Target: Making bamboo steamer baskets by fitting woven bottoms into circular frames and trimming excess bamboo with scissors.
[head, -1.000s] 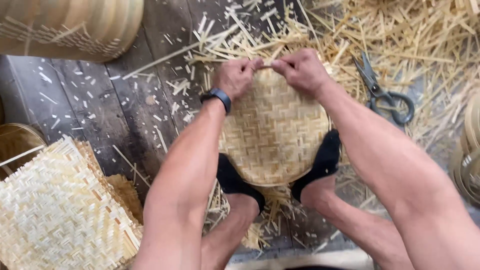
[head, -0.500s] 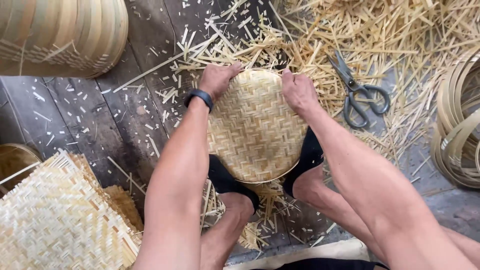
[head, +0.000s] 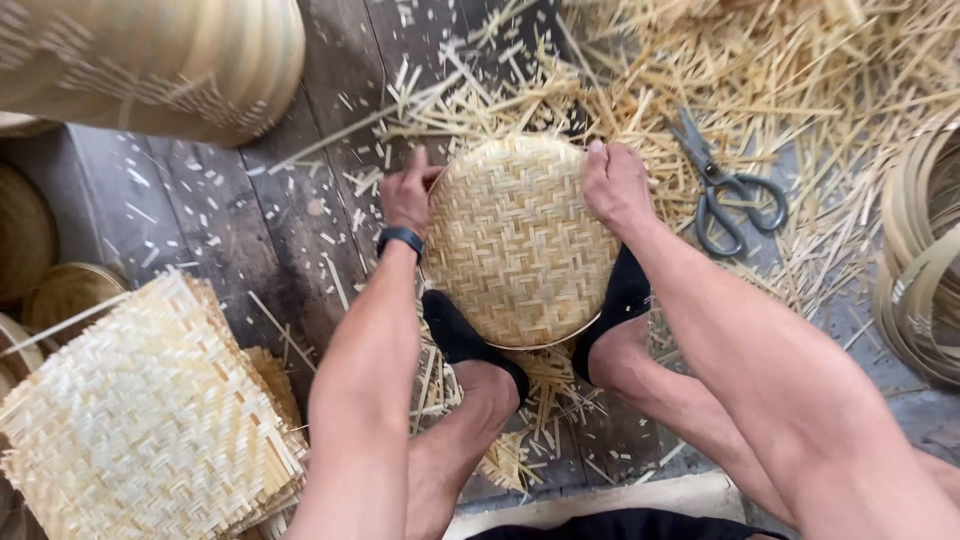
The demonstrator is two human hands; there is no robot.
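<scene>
A round woven bamboo tray lies on the dark plank floor, wedged between my two feet in black socks. My left hand, with a dark watch on the wrist, grips the tray's left rim. My right hand grips its upper right rim, fingers curled over the edge. Both hands press the tray from opposite sides.
Grey scissors lie on loose bamboo strips at the right. A stack of square woven mats sits at lower left. A large woven basket stands at upper left. Coiled bamboo hoops rest at the right edge.
Both hands have slid from the tray's far edge, where they met, outward and down to its left and right sides. The view has shifted closer.
</scene>
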